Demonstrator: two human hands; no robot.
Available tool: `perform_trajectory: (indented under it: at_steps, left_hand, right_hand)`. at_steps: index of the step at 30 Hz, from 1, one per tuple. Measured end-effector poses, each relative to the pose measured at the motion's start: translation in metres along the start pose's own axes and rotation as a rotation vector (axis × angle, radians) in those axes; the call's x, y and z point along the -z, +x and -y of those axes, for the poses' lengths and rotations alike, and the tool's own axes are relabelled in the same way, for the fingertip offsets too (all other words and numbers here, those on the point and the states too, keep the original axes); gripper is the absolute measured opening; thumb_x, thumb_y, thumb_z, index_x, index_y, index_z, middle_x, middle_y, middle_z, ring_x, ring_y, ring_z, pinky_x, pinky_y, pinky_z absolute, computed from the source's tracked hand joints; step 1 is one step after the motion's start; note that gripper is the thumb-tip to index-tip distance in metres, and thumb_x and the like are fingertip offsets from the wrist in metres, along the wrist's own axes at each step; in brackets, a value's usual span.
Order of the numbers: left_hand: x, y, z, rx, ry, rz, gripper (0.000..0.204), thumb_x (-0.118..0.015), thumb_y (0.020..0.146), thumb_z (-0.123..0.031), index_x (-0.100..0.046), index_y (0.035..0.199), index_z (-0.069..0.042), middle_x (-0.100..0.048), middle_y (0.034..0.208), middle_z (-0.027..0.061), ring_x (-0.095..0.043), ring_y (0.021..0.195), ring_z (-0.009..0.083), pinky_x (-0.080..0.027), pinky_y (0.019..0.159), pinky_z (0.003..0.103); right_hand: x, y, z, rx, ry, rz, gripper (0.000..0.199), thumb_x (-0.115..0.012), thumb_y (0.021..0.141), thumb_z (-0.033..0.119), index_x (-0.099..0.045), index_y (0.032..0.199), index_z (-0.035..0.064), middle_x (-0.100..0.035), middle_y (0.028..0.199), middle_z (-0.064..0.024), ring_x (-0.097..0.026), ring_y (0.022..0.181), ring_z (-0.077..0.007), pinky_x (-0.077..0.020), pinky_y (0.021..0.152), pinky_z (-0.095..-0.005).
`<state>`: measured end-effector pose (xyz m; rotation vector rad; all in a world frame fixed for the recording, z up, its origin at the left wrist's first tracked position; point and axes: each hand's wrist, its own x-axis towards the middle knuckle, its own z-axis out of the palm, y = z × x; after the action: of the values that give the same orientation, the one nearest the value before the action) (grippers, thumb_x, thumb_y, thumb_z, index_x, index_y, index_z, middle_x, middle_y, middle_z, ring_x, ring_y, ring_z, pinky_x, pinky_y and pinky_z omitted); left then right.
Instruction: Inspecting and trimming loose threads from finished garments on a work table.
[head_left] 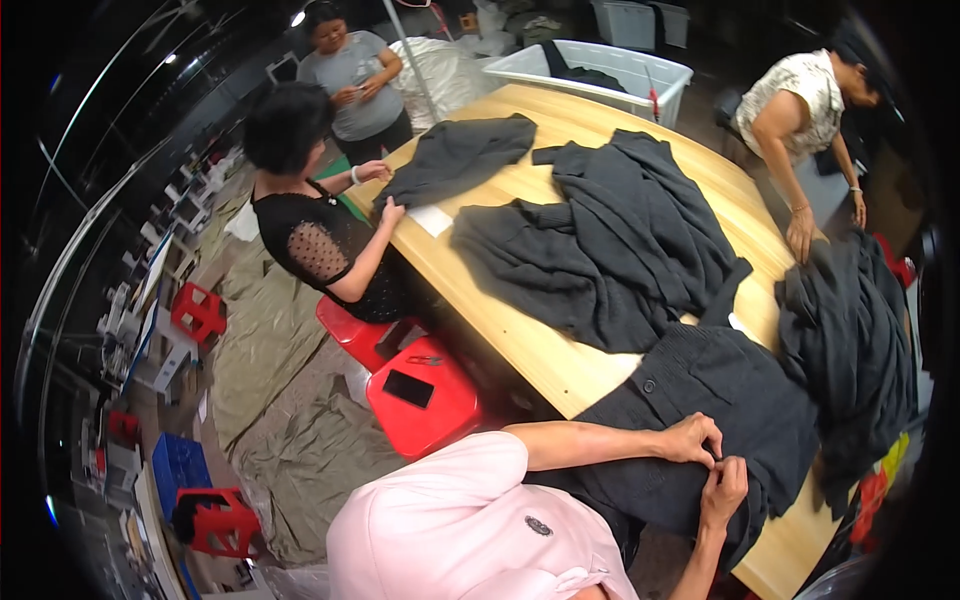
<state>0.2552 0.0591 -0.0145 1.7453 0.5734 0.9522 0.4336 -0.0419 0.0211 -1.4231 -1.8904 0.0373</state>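
Observation:
A dark grey knitted cardigan (715,385) with buttons down its front is spread over the near edge of the table, partly across my lap. My left hand (692,440) comes in from the left and pinches the cardigan's edge between thumb and fingers. Close below and to the right, my right hand (726,490) is closed on the same edge, its fingertips almost touching the left ones. Whatever small part lies between the fingertips is hidden. A round button (650,386) shows on the fabric above my left forearm.
More dark knitwear (620,230) is heaped mid-table (520,330), with another pile (850,340) at right. A co-worker in black (330,215) handles a garment (460,160); others stand far left and right. A red stool (425,420) holds a phone (409,389) and snips. Behind stands a white bin (600,95).

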Motion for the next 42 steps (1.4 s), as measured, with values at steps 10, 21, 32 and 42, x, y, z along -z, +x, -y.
perform_trajectory:
  at_steps: [10, 21, 32, 42]
  left_hand:
    - [0.015, -0.033, -0.018, -0.263, 0.177, -0.212, 0.006, -0.08, 0.078, -0.005, -0.079, 0.084, -0.006, -0.076, 0.089, 0.0096, -0.07, 0.089, 0.0329, -0.057, 0.083, 0.045]
    - [0.051, -0.026, -0.036, -0.443, 0.762, 0.241, 0.021, -0.069, 0.095, -0.005, -0.074, 0.116, -0.007, -0.076, 0.126, 0.007, -0.072, 0.11, 0.0286, -0.055, 0.091, 0.043]
    - [-0.027, 0.032, -0.068, -0.4, 0.947, 0.243, 0.021, -0.084, 0.093, -0.019, -0.071, 0.106, -0.008, -0.072, 0.095, 0.008, -0.073, 0.091, 0.0287, -0.055, 0.083, 0.042]
    - [-0.075, 0.06, -0.042, -0.464, 0.874, 0.209, 0.009, -0.083, 0.092, -0.012, -0.079, 0.099, -0.008, -0.073, 0.096, 0.0076, -0.074, 0.091, 0.0294, -0.061, 0.08, 0.042]
  right_hand:
    - [-0.04, -0.02, 0.039, -0.381, 0.137, -0.172, 0.041, -0.077, 0.092, -0.005, -0.073, 0.133, 0.0017, -0.076, 0.108, -0.0165, -0.076, 0.091, -0.0283, -0.0628, 0.084, -0.0379]
    - [0.019, -0.021, 0.026, -0.314, -0.268, -0.24, 0.016, -0.089, 0.086, 0.004, -0.074, 0.091, 0.0033, -0.075, 0.096, -0.0096, -0.075, 0.092, -0.0324, -0.0621, 0.086, -0.0426]
    - [0.057, -0.084, 0.017, -0.267, -0.388, -0.138, 0.018, -0.089, 0.086, 0.016, -0.083, 0.1, 0.0076, -0.076, 0.105, -0.0063, -0.073, 0.104, -0.0264, -0.0515, 0.112, -0.0527]
    - [0.055, -0.077, 0.012, -0.239, -0.423, -0.012, 0.025, -0.081, 0.091, 0.009, -0.081, 0.116, 0.0039, -0.073, 0.104, -0.0083, -0.07, 0.106, -0.0272, -0.0491, 0.116, -0.0497]
